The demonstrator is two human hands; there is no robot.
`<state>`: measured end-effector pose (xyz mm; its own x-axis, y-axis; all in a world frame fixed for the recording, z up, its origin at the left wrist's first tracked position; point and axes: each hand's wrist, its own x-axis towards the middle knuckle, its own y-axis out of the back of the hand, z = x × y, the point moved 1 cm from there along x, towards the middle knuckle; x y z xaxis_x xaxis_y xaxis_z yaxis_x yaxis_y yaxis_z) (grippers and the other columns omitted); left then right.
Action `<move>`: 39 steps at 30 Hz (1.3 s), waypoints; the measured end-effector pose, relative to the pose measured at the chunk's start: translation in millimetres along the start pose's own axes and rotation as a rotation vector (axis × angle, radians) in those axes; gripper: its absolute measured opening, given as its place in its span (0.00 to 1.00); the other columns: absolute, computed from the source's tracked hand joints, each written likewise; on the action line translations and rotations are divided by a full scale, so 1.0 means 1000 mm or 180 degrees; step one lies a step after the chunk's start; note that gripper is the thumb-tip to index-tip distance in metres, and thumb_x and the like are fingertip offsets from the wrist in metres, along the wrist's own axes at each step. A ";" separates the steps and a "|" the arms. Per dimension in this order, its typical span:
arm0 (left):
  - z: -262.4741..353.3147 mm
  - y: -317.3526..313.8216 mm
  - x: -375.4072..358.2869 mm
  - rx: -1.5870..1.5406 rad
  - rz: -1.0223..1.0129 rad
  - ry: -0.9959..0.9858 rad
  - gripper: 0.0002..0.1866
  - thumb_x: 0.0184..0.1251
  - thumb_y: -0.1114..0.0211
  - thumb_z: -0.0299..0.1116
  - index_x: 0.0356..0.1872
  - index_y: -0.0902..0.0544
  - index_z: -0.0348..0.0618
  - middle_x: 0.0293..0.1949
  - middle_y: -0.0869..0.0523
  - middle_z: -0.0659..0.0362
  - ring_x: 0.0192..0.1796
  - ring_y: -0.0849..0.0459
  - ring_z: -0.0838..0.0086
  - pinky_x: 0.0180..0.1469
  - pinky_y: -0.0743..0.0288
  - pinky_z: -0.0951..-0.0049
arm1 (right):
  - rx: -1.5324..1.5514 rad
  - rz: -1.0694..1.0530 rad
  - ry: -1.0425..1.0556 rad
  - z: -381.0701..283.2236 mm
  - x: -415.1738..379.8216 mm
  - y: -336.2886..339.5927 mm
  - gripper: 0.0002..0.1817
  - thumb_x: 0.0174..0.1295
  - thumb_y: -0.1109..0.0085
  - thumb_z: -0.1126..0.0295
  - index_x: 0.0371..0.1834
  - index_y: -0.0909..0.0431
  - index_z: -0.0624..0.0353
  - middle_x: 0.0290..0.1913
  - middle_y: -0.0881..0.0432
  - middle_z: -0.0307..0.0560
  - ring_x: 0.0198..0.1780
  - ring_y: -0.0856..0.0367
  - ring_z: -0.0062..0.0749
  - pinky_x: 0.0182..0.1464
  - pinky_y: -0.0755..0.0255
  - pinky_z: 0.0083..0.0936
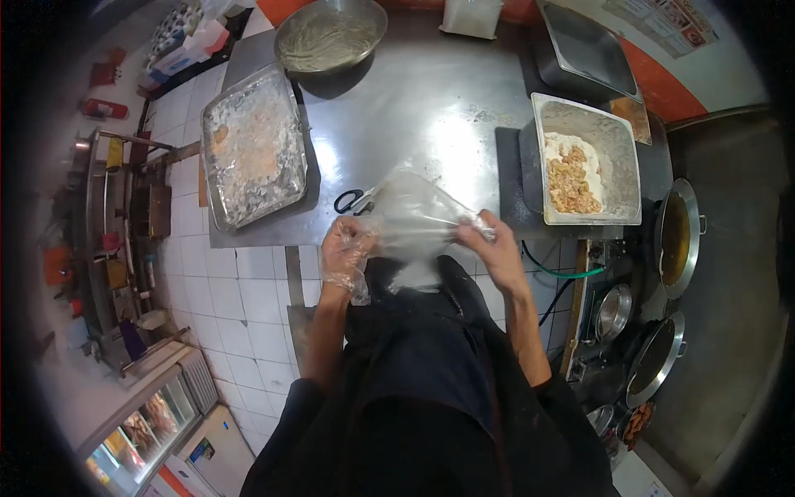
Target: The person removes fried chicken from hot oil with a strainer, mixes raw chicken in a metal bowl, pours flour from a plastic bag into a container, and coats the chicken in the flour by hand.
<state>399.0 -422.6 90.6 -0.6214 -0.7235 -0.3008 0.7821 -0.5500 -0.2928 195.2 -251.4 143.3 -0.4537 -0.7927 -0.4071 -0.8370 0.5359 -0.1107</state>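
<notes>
A clear plastic bag (414,207) is stretched between my two hands at the front edge of the steel table. My left hand (348,253), which wears a thin clear glove, grips the bag's left side with curled fingers. On the other side my right hand (493,248), apparently bare, pinches the bunched right end. Black-handled scissors (351,201) lie on the table just beyond my left hand, their blades partly behind the plastic.
A floury tray (257,149) stands at the left of the steel table (397,91), a metal bowl (331,37) behind it. To the right are a bin of flour and battered pieces (580,170) and an empty dark pan (588,54). Woks (679,236) stand farther right.
</notes>
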 end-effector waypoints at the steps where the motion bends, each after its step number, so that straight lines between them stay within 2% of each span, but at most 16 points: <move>1: 0.000 0.001 0.004 -0.0171 0.0158 0.0100 0.12 0.59 0.31 0.22 0.38 0.26 0.44 0.33 0.21 0.63 0.33 0.21 0.79 0.40 0.22 0.76 | 0.0273 0.0234 0.0071 -0.003 -0.002 0.001 0.11 0.64 0.38 0.70 0.44 0.26 0.63 0.43 0.17 0.45 0.44 0.21 0.21 0.51 0.27 0.22; 4: -0.016 -0.002 0.014 -0.1264 0.0298 0.0148 0.12 0.63 0.33 0.25 0.43 0.25 0.43 0.35 0.19 0.59 0.36 0.19 0.74 0.40 0.19 0.70 | 0.1292 0.0075 0.0206 -0.022 -0.012 -0.001 0.12 0.63 0.37 0.71 0.46 0.27 0.62 0.41 0.18 0.45 0.40 0.19 0.24 0.47 0.26 0.21; 6: -0.023 -0.006 0.024 -0.2407 0.0146 0.0690 0.13 0.68 0.36 0.31 0.51 0.26 0.43 0.40 0.17 0.55 0.43 0.18 0.68 0.48 0.20 0.60 | 0.1324 -0.0051 0.0242 -0.019 -0.016 0.009 0.16 0.61 0.36 0.73 0.50 0.28 0.62 0.42 0.18 0.44 0.43 0.19 0.25 0.48 0.26 0.20; 7: -0.020 -0.016 0.024 -0.2728 -0.0246 0.1072 0.16 0.70 0.40 0.32 0.56 0.25 0.43 0.47 0.17 0.53 0.50 0.19 0.59 0.59 0.26 0.51 | 0.1383 -0.0092 0.0408 -0.029 -0.022 0.009 0.16 0.61 0.36 0.74 0.50 0.28 0.62 0.43 0.18 0.44 0.43 0.19 0.24 0.48 0.26 0.19; 8: -0.040 -0.017 0.024 -0.2737 -0.0261 0.1089 0.16 0.70 0.40 0.32 0.56 0.25 0.43 0.47 0.17 0.53 0.50 0.19 0.59 0.59 0.26 0.51 | 0.1440 -0.0130 0.0569 -0.035 -0.028 0.010 0.16 0.61 0.36 0.74 0.50 0.28 0.62 0.43 0.18 0.44 0.44 0.19 0.23 0.47 0.26 0.18; 11: -0.070 -0.034 0.019 -0.0622 -0.1091 0.0207 0.16 0.66 0.40 0.31 0.54 0.20 0.42 0.53 0.17 0.53 0.60 0.23 0.57 0.68 0.35 0.51 | 0.1225 0.0004 0.0508 -0.045 -0.039 0.023 0.18 0.61 0.36 0.74 0.54 0.27 0.64 0.45 0.17 0.45 0.42 0.20 0.21 0.44 0.27 0.14; 15: -0.003 -0.087 -0.003 -0.0351 -0.1948 0.0665 0.15 0.60 0.39 0.31 0.48 0.16 0.40 0.51 0.15 0.58 0.62 0.25 0.61 0.70 0.36 0.62 | 0.0069 0.0411 -0.0032 -0.045 -0.040 0.049 0.21 0.63 0.37 0.70 0.57 0.28 0.67 0.45 0.15 0.48 0.43 0.21 0.20 0.42 0.29 0.14; 18: 0.004 -0.092 -0.001 -0.0615 -0.2146 0.1157 0.12 0.62 0.36 0.29 0.45 0.15 0.39 0.47 0.14 0.59 0.55 0.18 0.66 0.63 0.28 0.68 | -0.0097 0.0607 0.0021 -0.032 -0.045 0.061 0.22 0.64 0.37 0.69 0.58 0.28 0.68 0.47 0.15 0.50 0.43 0.21 0.20 0.42 0.29 0.16; 21: -0.016 -0.081 0.007 0.0584 -0.2232 0.0975 0.22 0.70 0.37 0.41 0.54 0.23 0.32 0.49 0.16 0.47 0.49 0.15 0.65 0.51 0.18 0.68 | -0.0239 0.0761 0.0063 -0.033 -0.052 0.069 0.23 0.64 0.37 0.69 0.58 0.29 0.69 0.47 0.15 0.50 0.41 0.20 0.21 0.44 0.28 0.17; 24: -0.041 -0.072 0.009 0.0283 -0.1929 0.1111 0.12 0.64 0.31 0.30 0.44 0.19 0.34 0.37 0.14 0.56 0.37 0.14 0.72 0.41 0.17 0.75 | -0.0361 0.0967 -0.0084 -0.020 -0.054 0.074 0.27 0.61 0.34 0.65 0.60 0.30 0.68 0.51 0.19 0.52 0.48 0.21 0.30 0.50 0.28 0.24; 26: -0.048 -0.069 0.010 0.0150 -0.1031 0.1178 0.10 0.63 0.31 0.30 0.40 0.19 0.36 0.34 0.16 0.59 0.32 0.16 0.76 0.34 0.18 0.75 | -0.2004 0.2878 0.1247 -0.016 -0.055 0.058 0.33 0.56 0.28 0.63 0.62 0.31 0.66 0.55 0.25 0.55 0.56 0.26 0.40 0.58 0.32 0.31; 29: -0.042 -0.078 0.008 -0.0279 -0.0740 0.1319 0.09 0.62 0.31 0.28 0.39 0.19 0.36 0.33 0.16 0.59 0.30 0.18 0.76 0.29 0.21 0.77 | -0.3153 0.1505 0.2364 -0.014 -0.071 0.025 0.36 0.48 0.25 0.64 0.59 0.32 0.60 0.57 0.30 0.56 0.56 0.29 0.46 0.62 0.36 0.34; 32: -0.026 -0.088 0.007 -0.0240 -0.0650 0.1557 0.10 0.62 0.31 0.29 0.39 0.19 0.35 0.33 0.16 0.57 0.30 0.18 0.75 0.28 0.21 0.76 | -0.3301 0.1109 0.1952 0.002 -0.067 -0.006 0.25 0.51 0.27 0.66 0.51 0.26 0.59 0.50 0.24 0.51 0.53 0.27 0.44 0.61 0.36 0.34; 36: -0.015 -0.088 0.017 -0.0608 -0.0756 0.1358 0.11 0.63 0.32 0.29 0.42 0.19 0.34 0.35 0.16 0.54 0.31 0.18 0.74 0.29 0.20 0.74 | -0.3019 0.1087 0.1836 0.016 -0.053 0.005 0.14 0.55 0.31 0.70 0.43 0.21 0.61 0.41 0.19 0.47 0.46 0.22 0.36 0.58 0.33 0.31; 38: -0.003 -0.093 0.018 -0.1060 -0.0483 0.1256 0.10 0.65 0.33 0.30 0.42 0.20 0.35 0.36 0.16 0.51 0.32 0.17 0.74 0.29 0.20 0.75 | -0.0648 0.1471 0.0389 0.011 -0.050 0.008 0.08 0.57 0.34 0.75 0.38 0.20 0.64 0.32 0.16 0.43 0.39 0.20 0.25 0.50 0.28 0.27; 39: 0.001 -0.094 0.017 -0.1062 -0.0498 0.1264 0.10 0.65 0.33 0.30 0.42 0.20 0.35 0.36 0.16 0.51 0.32 0.17 0.74 0.29 0.20 0.75 | 0.0033 0.1356 0.0360 0.019 -0.045 0.016 0.06 0.61 0.39 0.76 0.40 0.19 0.66 0.33 0.15 0.41 0.35 0.21 0.19 0.40 0.27 0.20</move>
<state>314.9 -383.4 113.8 -0.7495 -0.3946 -0.5315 0.6618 -0.4295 -0.6145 208.7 -201.5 142.5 -0.7888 -0.5267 -0.3167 -0.5649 0.8244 0.0362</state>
